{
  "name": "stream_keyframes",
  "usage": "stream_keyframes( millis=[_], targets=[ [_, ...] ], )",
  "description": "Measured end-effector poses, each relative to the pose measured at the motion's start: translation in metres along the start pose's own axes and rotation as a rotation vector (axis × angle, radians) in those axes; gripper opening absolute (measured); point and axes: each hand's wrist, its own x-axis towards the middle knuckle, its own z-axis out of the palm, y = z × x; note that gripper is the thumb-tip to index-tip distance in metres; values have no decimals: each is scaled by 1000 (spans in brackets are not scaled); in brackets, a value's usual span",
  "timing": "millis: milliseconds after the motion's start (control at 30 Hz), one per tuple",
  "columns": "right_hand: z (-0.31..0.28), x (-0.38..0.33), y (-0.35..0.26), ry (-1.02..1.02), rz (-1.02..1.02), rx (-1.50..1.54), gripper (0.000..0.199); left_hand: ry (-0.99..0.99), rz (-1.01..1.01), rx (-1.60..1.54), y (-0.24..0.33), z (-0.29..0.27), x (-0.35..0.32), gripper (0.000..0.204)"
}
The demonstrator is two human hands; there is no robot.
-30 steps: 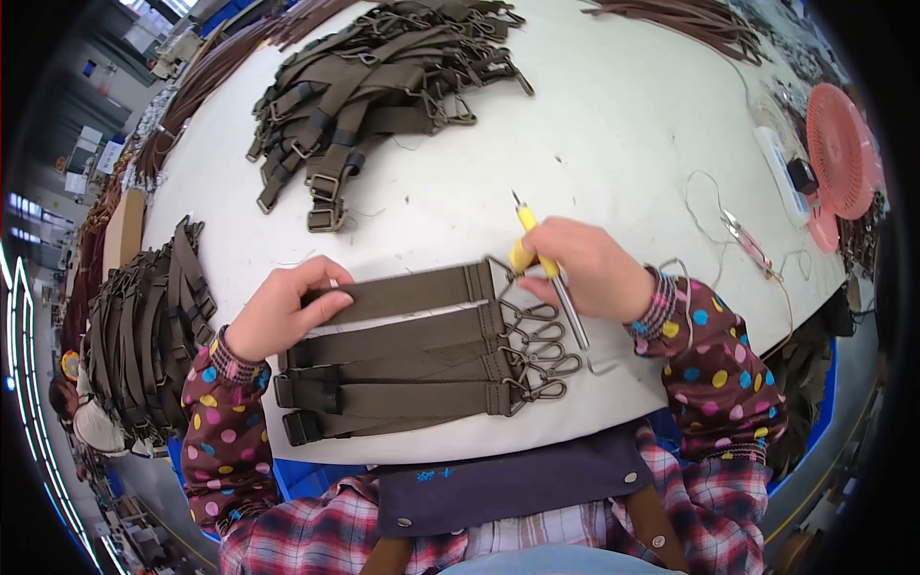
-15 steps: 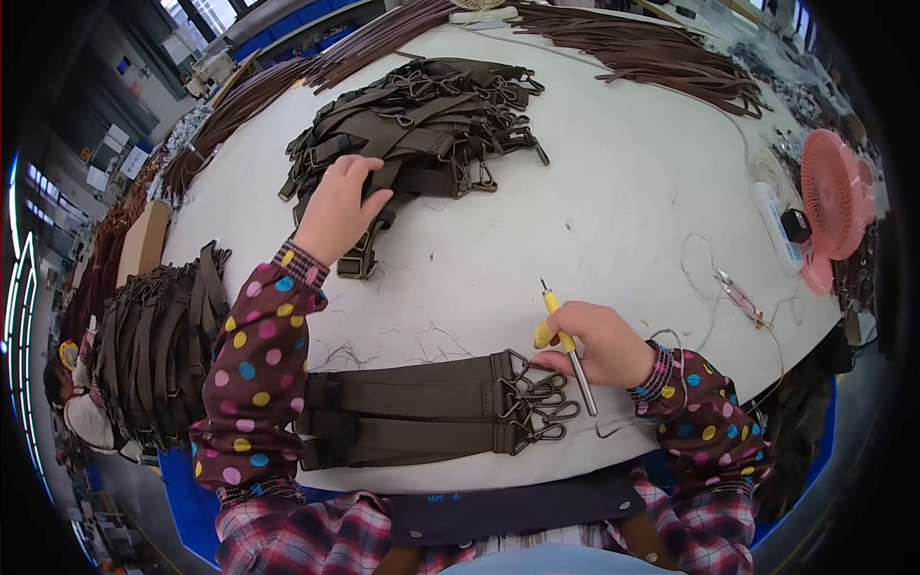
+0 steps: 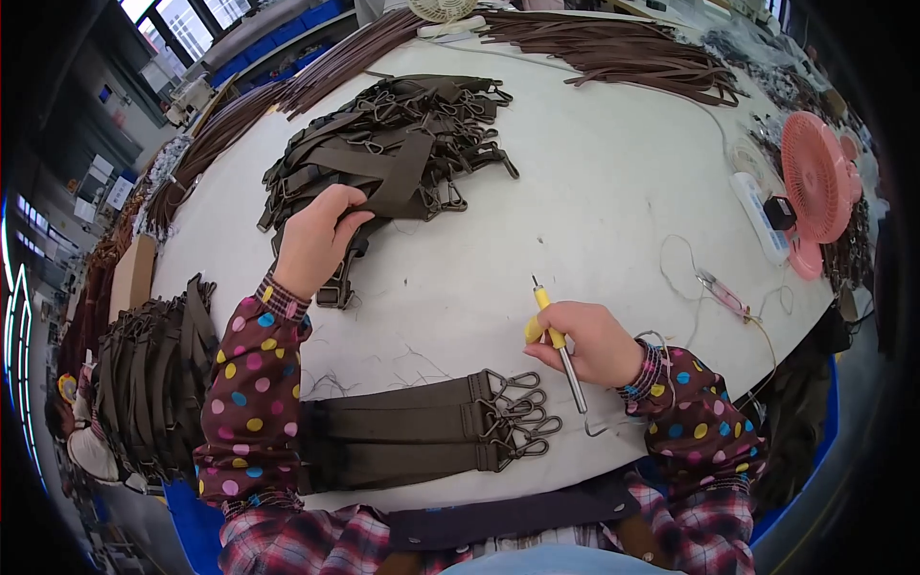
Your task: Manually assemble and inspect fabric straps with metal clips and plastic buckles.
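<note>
- Left hand (image 3: 311, 240) is out over the near edge of the strap pile (image 3: 388, 158), fingers curled down and closed on one dark olive strap at the pile's front.
- Pile sits mid-counter, far side from me: tangled olive webbing straps with metal clips and buckles, one loose buckle end trailing toward me just below my left hand.
- Right hand (image 3: 589, 343) is closed around a thin tool (image 3: 558, 343), metal shaft with a yellow grip, tip pointing away from me, tail end pointing down toward the counter edge. Hand rests on the counter (image 3: 594, 182).
- Finished straps (image 3: 402, 431): I see three laid flat side by side near the counter's front edge, running left to right, between my forearms. Their swivel clips (image 3: 522, 422) are bunched at the right end, just beside the tool's lower end; can't tell if touching.
- Left ends of those straps run under my left sleeve.
- Stack of more olive straps (image 3: 144, 383) off the counter's left side, well apart from both hands.
- Long brown strips (image 3: 623, 57) fan across the far edge of the counter.
- Pink fan (image 3: 815, 182) at far right, small scissors (image 3: 724, 292) near it, thin cord looping on the counter between them and my right hand.
</note>
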Motion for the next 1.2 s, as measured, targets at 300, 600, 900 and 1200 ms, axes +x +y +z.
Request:
stream_keyframes(
  millis=[300,600,900,1200],
  targets=[
    [8,4,3,5,-12,-25,18,-663,-753,-505,10,-70,-107,14],
    [17,33,9,36,-20,-93,19,-526,-203,-92,24,6,-93,38],
    [32,29,20,-19,-67,-115,27,-520,-28,-80,77,27,-89,39],
    [30,31,23,24,-59,-173,21,-641,-111,-374,80,46,-58,32]
  ],
)
